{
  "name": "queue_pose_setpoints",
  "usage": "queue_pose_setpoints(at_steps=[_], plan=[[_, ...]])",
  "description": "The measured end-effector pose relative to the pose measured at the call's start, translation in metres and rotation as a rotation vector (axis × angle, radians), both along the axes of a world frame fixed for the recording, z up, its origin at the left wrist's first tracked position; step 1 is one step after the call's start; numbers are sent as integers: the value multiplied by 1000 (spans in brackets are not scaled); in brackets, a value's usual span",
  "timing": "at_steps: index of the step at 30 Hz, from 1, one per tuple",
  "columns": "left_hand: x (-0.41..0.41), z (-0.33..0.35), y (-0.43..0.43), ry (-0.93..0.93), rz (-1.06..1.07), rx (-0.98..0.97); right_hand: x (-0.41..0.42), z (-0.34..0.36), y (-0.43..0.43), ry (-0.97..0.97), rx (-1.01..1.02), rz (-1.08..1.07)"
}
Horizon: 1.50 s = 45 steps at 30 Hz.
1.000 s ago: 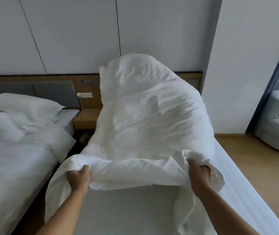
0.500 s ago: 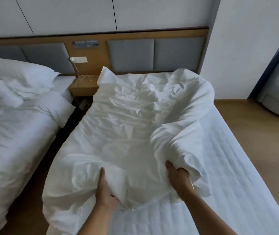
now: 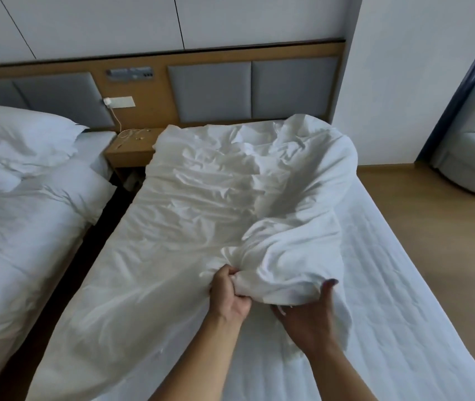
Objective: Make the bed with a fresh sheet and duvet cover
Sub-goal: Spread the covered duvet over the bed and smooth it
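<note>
- The left hand (image 3: 230, 293), in the lower middle of the frame, is pinching a fold of the white, thin, crumpled cloth sheet (image 3: 201, 204) between its thumb and curled fingers.
- The right hand (image 3: 308, 316), just to the right of it, is turned palm up and half open. It is cupping a thick bunch of the same sheet from below, with one fingertip curling up on the right side of the bunch. Its other fingers are hiding under the cloth.
- The sheet is lying on the left and middle part of the white quilted mattress (image 3: 404, 285), from the hands up to the grey padded headboard (image 3: 250, 88) in the upper middle of the frame.
- The right strip and the lower right corner of the mattress are showing bare, so I judge that the spreading is only beginning. The sheet is waiting to be opened to full width, smoothed and tucked. No duvet or duvet cover is appearing on this bed.
- The right edge of the sheet is rolling over itself in a long puffy ridge, and many wrinkles are running across its surface.
- At the left of the frame a second bed (image 3: 28, 227) with white linen and a plump white pillow (image 3: 19, 134) is standing, and a small wooden nightstand (image 3: 132, 149) is sitting between the two beds.
</note>
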<state>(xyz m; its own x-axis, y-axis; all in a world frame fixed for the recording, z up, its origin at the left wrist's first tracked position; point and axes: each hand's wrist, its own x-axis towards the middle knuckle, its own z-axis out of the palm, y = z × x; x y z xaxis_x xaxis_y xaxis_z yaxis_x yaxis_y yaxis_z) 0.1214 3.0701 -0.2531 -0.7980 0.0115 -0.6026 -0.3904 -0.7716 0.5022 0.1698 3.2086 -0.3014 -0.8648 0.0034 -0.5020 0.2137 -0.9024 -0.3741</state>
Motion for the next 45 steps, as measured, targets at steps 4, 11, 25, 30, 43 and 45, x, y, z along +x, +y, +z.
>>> queue_pose_setpoints(at_steps=[4, 11, 25, 30, 43, 45], plan=[[1, 12, -1, 37, -49, -153, -7, -36, 31, -320, -387, -414], [-8, 20, 19, 62, 208, -263, -83, -6, 145, -218, 100, -54], [73, 12, 399, 74, -209, 166, 28, 83, 392, 227, 1453, 267], [125, -13, 445, -127, -74, -44, 82, 23, 446, 21, 888, 181], [158, -44, 466, -361, 295, -410, 53, -69, 592, -302, 323, 331], [164, -48, 469, -316, 334, -395, 43, -42, 611, -255, 583, 225]])
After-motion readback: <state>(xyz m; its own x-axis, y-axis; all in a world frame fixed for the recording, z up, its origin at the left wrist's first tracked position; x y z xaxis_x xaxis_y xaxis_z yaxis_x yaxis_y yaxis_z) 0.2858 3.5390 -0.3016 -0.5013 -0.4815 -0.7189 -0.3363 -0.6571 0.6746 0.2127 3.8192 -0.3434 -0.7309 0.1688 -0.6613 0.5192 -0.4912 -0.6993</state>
